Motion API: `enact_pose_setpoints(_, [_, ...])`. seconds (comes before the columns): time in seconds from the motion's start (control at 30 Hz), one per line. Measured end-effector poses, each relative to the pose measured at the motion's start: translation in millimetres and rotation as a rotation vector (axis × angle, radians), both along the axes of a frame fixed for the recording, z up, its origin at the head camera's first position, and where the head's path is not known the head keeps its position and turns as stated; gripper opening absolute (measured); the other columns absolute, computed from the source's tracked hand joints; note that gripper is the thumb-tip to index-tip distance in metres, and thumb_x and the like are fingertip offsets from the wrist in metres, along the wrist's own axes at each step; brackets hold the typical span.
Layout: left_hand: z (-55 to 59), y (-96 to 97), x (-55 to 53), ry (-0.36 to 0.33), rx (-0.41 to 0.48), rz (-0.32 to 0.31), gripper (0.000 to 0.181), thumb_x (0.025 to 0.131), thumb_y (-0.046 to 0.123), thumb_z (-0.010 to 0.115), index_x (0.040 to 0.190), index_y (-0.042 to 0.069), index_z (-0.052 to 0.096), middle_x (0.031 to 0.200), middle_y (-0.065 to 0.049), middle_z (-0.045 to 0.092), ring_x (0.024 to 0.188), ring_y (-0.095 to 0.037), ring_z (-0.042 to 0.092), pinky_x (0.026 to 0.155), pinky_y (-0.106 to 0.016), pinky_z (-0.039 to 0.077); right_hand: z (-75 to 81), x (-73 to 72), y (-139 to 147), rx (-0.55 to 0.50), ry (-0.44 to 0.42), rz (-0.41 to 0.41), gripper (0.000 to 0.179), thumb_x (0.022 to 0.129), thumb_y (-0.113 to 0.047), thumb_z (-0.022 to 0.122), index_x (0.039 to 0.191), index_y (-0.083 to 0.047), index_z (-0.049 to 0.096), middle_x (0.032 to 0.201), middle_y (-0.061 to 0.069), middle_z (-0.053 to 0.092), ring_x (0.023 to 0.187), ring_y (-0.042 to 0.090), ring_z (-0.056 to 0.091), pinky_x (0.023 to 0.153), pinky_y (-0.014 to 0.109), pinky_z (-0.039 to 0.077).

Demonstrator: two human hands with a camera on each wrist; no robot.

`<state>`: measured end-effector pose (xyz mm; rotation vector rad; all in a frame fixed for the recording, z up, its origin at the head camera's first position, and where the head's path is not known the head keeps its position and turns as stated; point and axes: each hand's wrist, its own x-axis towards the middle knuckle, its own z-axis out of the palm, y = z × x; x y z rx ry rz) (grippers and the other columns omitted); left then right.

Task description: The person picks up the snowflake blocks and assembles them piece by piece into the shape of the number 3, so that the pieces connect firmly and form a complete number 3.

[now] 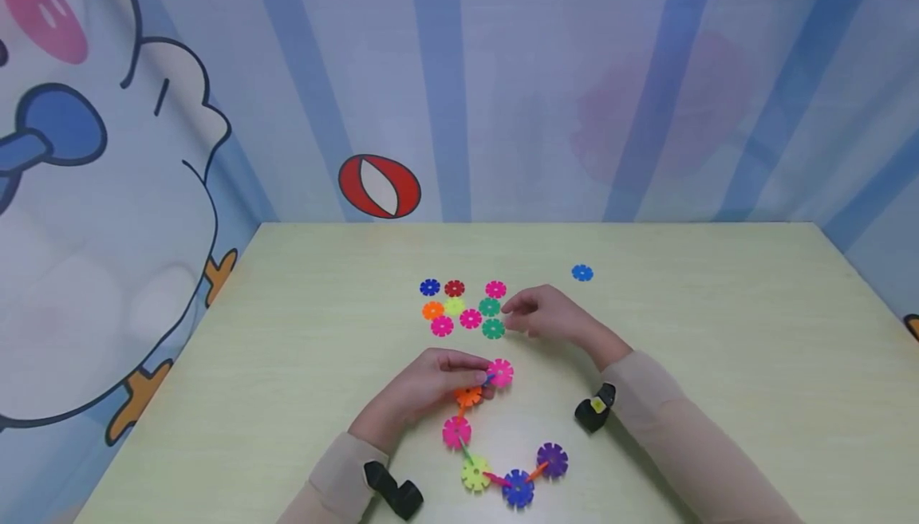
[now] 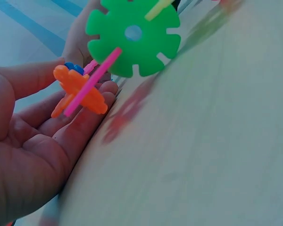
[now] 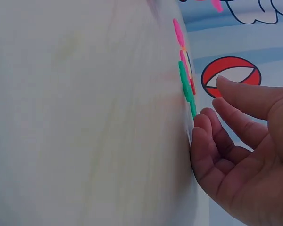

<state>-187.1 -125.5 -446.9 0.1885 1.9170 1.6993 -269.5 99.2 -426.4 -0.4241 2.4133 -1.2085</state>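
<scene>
My left hand pinches the upper end of a chain of notched plastic discs, close over the table. A pink disc tops the chain, beside the fingertips; an orange disc hangs just below them. Further down, the curve runs through a yellow disc and a blue disc to a purple disc. In the left wrist view a green disc is closest to the camera. My right hand holds nothing, thumb and fingers apart, right beside two loose green discs.
Several loose discs lie in a cluster beyond the left hand, among them a dark red disc and an orange one. A lone light blue disc lies farther right. The pale table meets a printed, striped backdrop.
</scene>
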Motion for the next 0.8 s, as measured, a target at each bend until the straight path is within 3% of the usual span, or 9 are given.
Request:
enact_pose_setpoints(0.33, [0.0, -0.7, -0.4, -0.004, 0.012, -0.004, 0.032, 0.094, 0.015, 0.062, 0.124, 0.002, 0.064, 0.102, -0.014, 0.073, 0.099, -0.022, 0.069, 0.096, -0.031, 0.049, -0.3, -11.4, -15.5, 0.059, 0.045, 0.068, 0.032, 0.083, -0.019, 0.075, 0.111, -0.005, 0.070, 0.083, 0.004, 0.058, 0.070, 0.015, 0.048, 0.060, 0.025, 0.041])
enact_pose_setpoints(0.57, [0.1, -1.6, 0.1, 0.000, 0.028, -0.011, 0.032, 0.095, 0.013, 0.060, 0.125, 0.000, 0.063, 0.103, -0.015, 0.072, 0.100, -0.023, 0.069, 0.098, -0.032, 0.049, -2.0, -14.2, -23.0, 0.138, 0.029, 0.047, 0.035, 0.079, -0.020, 0.079, 0.111, -0.009, 0.071, 0.084, 0.004, 0.056, 0.073, 0.016, 0.047, 0.062, 0.025, 0.039])
enact_pose_setpoints(0.8, [1.2, -1.5, 0.6, -0.002, 0.037, -0.010, 0.032, 0.095, 0.012, 0.060, 0.125, 0.000, 0.063, 0.105, -0.015, 0.072, 0.100, -0.023, 0.069, 0.098, -0.031, 0.048, -1.2, -14.3, -24.2, 0.159, 0.048, 0.059, 0.026, 0.080, -0.017, 0.078, 0.104, -0.007, 0.072, 0.085, 0.005, 0.055, 0.076, 0.017, 0.047, 0.064, 0.026, 0.041])
